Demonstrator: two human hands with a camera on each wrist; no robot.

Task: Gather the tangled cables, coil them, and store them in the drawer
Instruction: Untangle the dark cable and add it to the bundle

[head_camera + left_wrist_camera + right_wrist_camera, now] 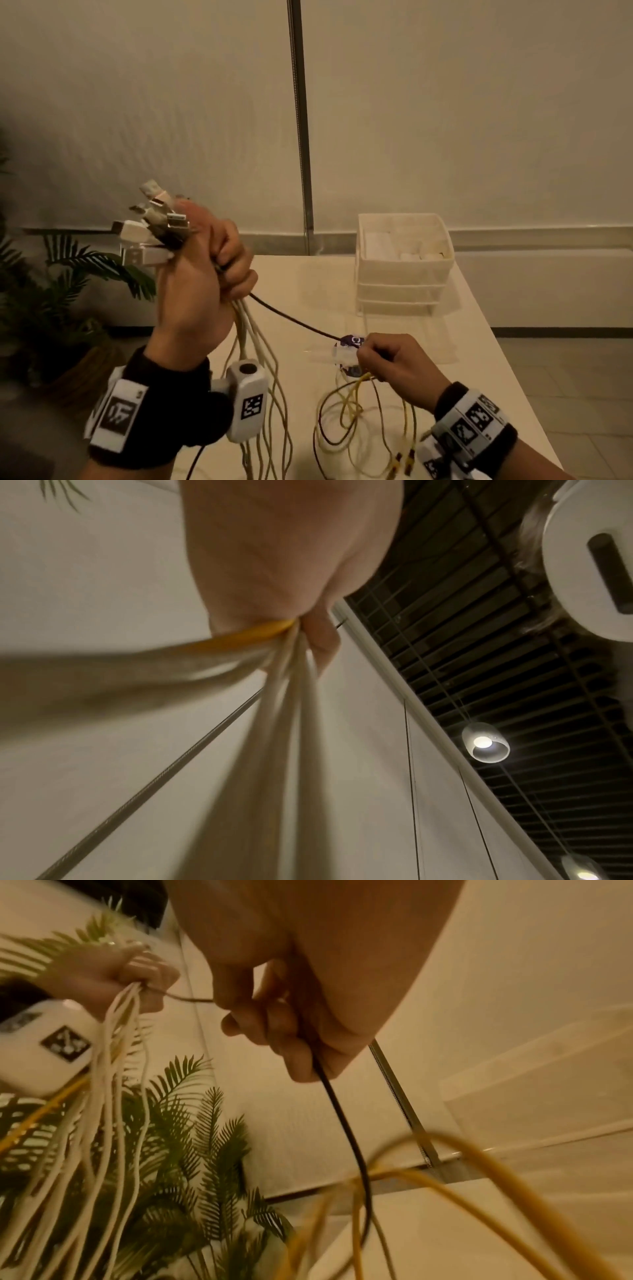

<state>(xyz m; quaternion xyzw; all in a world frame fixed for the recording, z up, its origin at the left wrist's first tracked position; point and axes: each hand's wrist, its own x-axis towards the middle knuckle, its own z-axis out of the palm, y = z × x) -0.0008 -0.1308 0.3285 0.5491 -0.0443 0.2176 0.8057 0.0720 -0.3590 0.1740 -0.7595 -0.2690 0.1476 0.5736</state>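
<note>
The left hand (202,274) is raised, its fingers clamped round a bundle of cables (260,377) whose plugs fan up and left while the strands hang to the tabletop (308,274). A black cable (294,317) runs taut, down and right, to the right hand (394,363), fingers pinched on it. The drawer unit (404,263) stands beyond, nearer the right hand.

The left hand (202,274) is raised at nine o'clock, wrist upright, fingers curled tight in a fist around the cables (253,346). The right hand (394,363) sits lower at four o'clock, fingers curled and pinching a black cable (291,317), forearm angled in from the lower right.
</note>
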